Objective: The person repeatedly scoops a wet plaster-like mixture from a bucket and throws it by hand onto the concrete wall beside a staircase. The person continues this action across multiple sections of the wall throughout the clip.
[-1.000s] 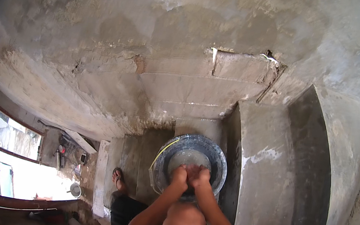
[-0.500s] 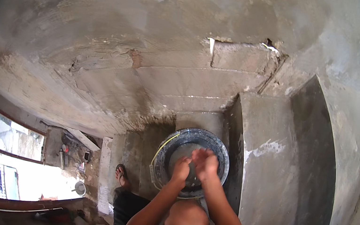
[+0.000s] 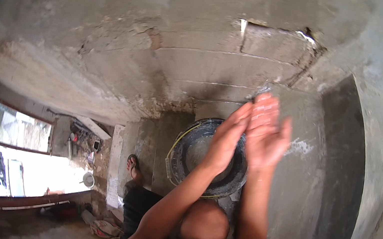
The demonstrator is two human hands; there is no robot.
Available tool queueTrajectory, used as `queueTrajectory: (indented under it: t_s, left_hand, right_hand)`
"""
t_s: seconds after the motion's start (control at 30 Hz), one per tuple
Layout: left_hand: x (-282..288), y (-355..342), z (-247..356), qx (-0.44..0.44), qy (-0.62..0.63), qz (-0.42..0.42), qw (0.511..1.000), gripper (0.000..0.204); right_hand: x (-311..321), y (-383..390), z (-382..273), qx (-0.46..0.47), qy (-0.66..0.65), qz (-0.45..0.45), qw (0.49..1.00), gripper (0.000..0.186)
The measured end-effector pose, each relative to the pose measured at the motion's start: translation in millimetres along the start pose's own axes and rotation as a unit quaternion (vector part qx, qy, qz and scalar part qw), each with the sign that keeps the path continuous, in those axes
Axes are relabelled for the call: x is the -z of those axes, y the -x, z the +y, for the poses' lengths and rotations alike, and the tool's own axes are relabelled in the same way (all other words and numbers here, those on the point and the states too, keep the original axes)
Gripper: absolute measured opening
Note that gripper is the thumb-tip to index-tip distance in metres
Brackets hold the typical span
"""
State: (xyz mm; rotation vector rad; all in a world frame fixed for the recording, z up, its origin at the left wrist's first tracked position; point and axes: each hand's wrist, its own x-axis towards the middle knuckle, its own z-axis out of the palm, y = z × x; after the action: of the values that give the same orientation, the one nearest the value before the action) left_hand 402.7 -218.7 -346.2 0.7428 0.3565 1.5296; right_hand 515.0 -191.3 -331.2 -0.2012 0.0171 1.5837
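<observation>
My right hand is raised past the bucket's far right rim, palm up, with its fingers stretched out and blurred by motion. Close beside it, fingers straight and thumb side toward it, is my left hand; the two touch or nearly touch. Wet glints show on the right palm, and a small splash of water is at the fingertips, in front of the wall. Below my hands stands a round black bucket with a yellowish handle along its left rim. Greyish liquid shows inside it.
Concrete steps rise at the right, with a whitish splash mark on one. My bare knee is right in front of the bucket; my sandalled foot rests to its left. A bright opening and a pale bucket lie far left.
Both hands have risen out of the bucket and moved up and to the right toward the wall. Their fingers have straightened, and water now flies off the fingertips.
</observation>
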Motion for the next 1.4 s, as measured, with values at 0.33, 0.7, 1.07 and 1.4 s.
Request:
queueTrajectory:
  t_s: [0.33, 0.7, 1.07, 1.4]
  left_hand:
    - [127.2, 109.5, -80.5, 0.372, -0.069, 0.503, 0.777, 0.051]
    - [94.3, 88.7, -36.1, 0.115, 0.070, 0.502, 0.855, 0.040]
    - [112.2, 93.7, -51.6, 0.158, 0.046, 0.591, 0.790, 0.054]
    - [133.7, 104.6, -101.0, 0.351, 0.051, 0.647, 0.674, 0.056]
  right_hand:
    - [157.8, 25.3, 73.6, -0.178, 0.360, 0.339, 0.851, 0.034]
    - [109.9, 20.4, 91.2, -0.206, 0.385, 0.183, 0.881, 0.047]
    - [106.6, 13.2, 92.2, -0.218, 0.471, 0.189, 0.834, 0.059]
    - [218.5, 5.4, 78.3, -0.162, 0.498, 0.460, 0.717, 0.046]
